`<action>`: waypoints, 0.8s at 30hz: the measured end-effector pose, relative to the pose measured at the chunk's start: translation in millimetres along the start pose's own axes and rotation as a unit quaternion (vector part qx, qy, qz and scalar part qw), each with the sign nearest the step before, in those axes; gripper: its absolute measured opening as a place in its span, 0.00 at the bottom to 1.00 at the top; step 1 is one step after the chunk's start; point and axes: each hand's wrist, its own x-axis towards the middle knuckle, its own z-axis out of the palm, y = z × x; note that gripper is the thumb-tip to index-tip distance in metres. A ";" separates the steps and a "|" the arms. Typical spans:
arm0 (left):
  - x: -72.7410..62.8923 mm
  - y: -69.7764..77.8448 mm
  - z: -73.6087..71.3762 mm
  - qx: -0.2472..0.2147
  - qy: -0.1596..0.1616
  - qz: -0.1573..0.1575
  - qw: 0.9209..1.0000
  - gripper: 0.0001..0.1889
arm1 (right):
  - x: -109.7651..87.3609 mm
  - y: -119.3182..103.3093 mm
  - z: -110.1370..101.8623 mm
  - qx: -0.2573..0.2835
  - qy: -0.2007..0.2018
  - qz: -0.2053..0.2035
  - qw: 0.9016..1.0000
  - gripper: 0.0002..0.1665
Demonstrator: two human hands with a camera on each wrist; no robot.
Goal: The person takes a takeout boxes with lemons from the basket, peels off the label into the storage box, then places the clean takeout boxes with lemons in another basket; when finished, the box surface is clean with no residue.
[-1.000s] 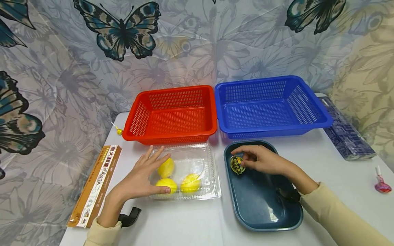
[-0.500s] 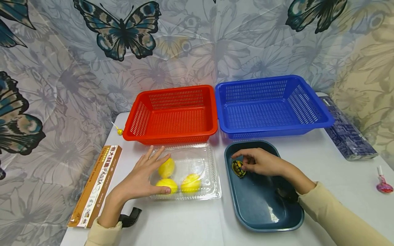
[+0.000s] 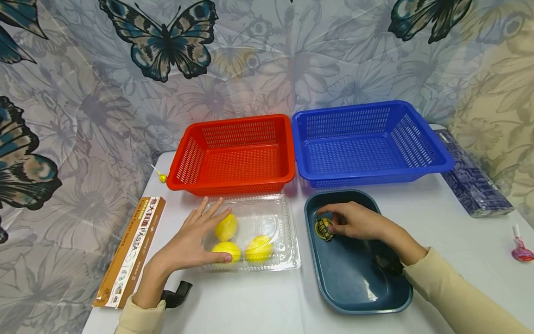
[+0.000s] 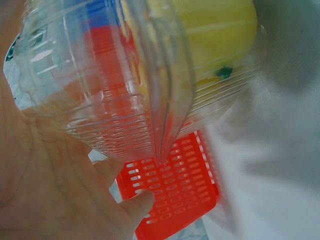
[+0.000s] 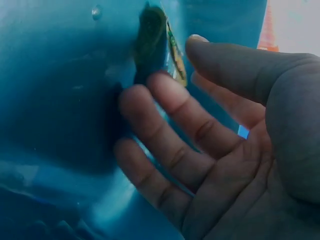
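Note:
My left hand (image 3: 193,239), fingers spread, rests along the left side of a clear plastic clamshell box (image 3: 275,213). Its thumb is at the near edge. Three yellow lemons (image 3: 259,248) show through the lid. Inside a dark teal basin (image 3: 346,283), my right hand (image 3: 360,220) reaches to a small round black-and-yellow badge (image 3: 323,229). The badge lies between thumb and fingertips, thumb tip right at its edge. Close up in the right wrist view, the badge (image 5: 175,57) looks tilted, with the middle fingertip at its lower end.
Red (image 3: 239,185) and blue (image 3: 375,178) mesh baskets stand at the back. A pasta box (image 3: 131,250) lies at the left, with a yellow lollipop (image 3: 162,177) behind it. To the right are a dark blue patterned pack (image 3: 475,181) and a pink lollipop (image 3: 521,252).
The badge has turned and shifted slightly toward the near side of the basin, with my right hand moving slightly along. My left hand has stayed in place on the clear box.

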 end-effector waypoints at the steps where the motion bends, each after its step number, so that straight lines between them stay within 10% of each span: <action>1: 0.1 0.0 0.0 0.000 0.000 0.001 1.000 0.55 | -0.4 -1.0 -0.7 -0.012 0.001 0.005 1.000 0.23; 24: 0.4 4.5 -3.0 -0.010 -0.010 -0.014 1.000 0.57 | -13.7 -4.8 -35.2 0.069 0.072 0.001 0.995 0.23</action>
